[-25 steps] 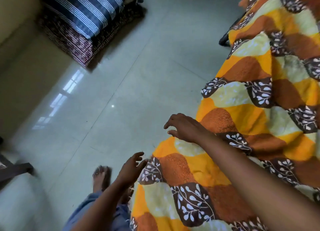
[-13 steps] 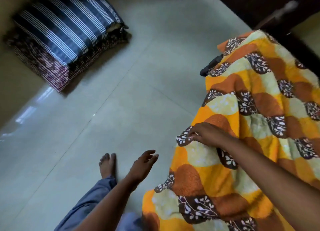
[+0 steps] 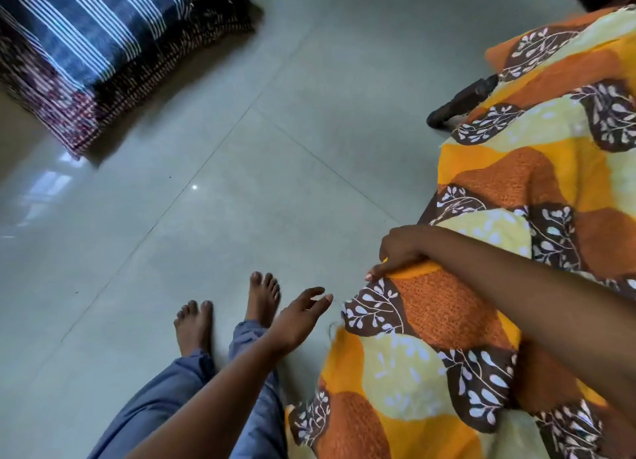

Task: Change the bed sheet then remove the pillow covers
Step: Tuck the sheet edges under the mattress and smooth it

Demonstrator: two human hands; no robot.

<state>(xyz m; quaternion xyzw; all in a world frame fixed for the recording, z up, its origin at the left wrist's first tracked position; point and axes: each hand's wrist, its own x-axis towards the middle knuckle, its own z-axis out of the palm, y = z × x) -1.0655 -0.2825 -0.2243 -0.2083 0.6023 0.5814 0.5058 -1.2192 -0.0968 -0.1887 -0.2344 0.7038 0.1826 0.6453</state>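
An orange, yellow and brown leaf-patterned bed sheet [image 3: 488, 307] drapes over the bed on the right and hangs down its side. My right hand [image 3: 399, 250] grips the sheet's hanging edge, fingers curled into the cloth. My left hand [image 3: 297, 317] hovers just left of the sheet above the floor, fingers spread and holding nothing. Two stacked pillows lie on the floor at the top left: a navy one with white stripes [image 3: 89, 28] on top of a dark maroon patterned one [image 3: 82, 121].
Glossy grey floor tiles [image 3: 241, 183] fill the middle. My bare feet [image 3: 227, 310] and blue trouser legs stand beside the bed. A dark bed-frame part [image 3: 461, 100] sticks out from under the sheet at the right.
My right hand came down from above the sheet and took hold of its side edge. My left hand stayed open beside it. The view swung lower, showing both feet.
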